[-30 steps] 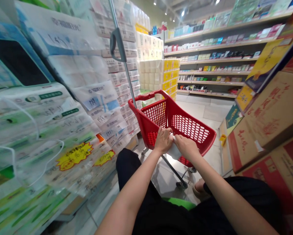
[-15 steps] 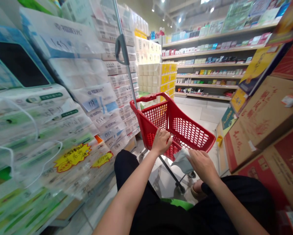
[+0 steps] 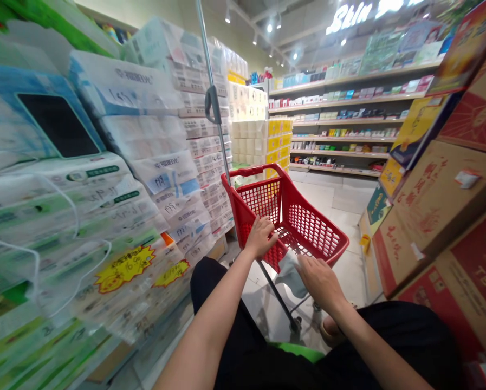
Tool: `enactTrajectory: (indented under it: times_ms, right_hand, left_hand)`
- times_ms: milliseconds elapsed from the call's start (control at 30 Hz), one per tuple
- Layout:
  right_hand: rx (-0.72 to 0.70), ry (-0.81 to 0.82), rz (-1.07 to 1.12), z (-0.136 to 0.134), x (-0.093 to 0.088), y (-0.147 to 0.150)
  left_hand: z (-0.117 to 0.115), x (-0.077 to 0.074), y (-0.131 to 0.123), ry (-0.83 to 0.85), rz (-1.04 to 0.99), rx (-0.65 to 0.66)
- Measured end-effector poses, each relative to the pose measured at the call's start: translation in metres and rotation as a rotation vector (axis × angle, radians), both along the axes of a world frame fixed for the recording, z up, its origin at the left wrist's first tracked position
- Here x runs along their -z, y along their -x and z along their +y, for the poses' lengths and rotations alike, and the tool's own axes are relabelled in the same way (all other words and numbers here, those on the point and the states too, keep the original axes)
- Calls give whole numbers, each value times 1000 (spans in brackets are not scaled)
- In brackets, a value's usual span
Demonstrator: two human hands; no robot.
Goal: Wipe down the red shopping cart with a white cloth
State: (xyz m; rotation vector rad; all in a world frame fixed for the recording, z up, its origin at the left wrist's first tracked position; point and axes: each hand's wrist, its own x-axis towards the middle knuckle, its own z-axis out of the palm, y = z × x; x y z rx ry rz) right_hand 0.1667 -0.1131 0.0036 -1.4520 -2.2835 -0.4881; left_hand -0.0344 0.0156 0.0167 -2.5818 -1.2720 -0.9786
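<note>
A red plastic shopping cart [image 3: 298, 190] stands before me, with perforated basket walls and a dark metal frame. My left hand [image 3: 260, 238] is wrapped over the near corner of the basket rim. Just right of it, my right hand [image 3: 319, 277] holds a pale grey cloth [image 3: 289, 277] over the near rim. The cloth hangs down outside the basket. Inside the basket only the perforated floor shows. The fingertips of my right hand are partly hidden behind the rim and the cloth.
Packs of paper tissue [image 3: 149, 135] are stacked high on the left, with a white cable [image 3: 37, 271] and a dark-screened tablet-like panel [image 3: 58, 125]. Cardboard boxes [image 3: 441, 189] line the right. A metal pole with a grey handle [image 3: 212, 104] rises beside the cart. Stocked shelves [image 3: 348, 119] stand behind.
My right hand and the cloth have shifted slightly left along the rim, nearer my left hand. The view has tilted upward a little, showing a lit sign.
</note>
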Motion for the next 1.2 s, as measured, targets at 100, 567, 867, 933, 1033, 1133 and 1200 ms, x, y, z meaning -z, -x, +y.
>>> enactTrajectory:
  times_ms: [100,567,867,933,1033,1133,1200]
  right_hand:
    - [-69,23,33,0,0,6]
    - [-91,-49,77,45,7,-133]
    - [-17,41,120,11,3,-37]
    - [2,43,123,5,3,-13]
    - [-1,35,107,5,5,8]
    - [-61,31,82,10,6,16]
    - [-118,43,56,13,5,14]
  left_hand:
    - [3,-2,9,25,6,-3]
    - [16,-7,14,84,4,33]
    - [17,-8,-4,128,-14,-138]
    - [9,-10,-16,134,-14,-175]
    - [-17,-9,-41,136,51,-94]
    - [-45,-7,-60,231,99,-102]
    - [-57,-6,-62,280,117,-140]
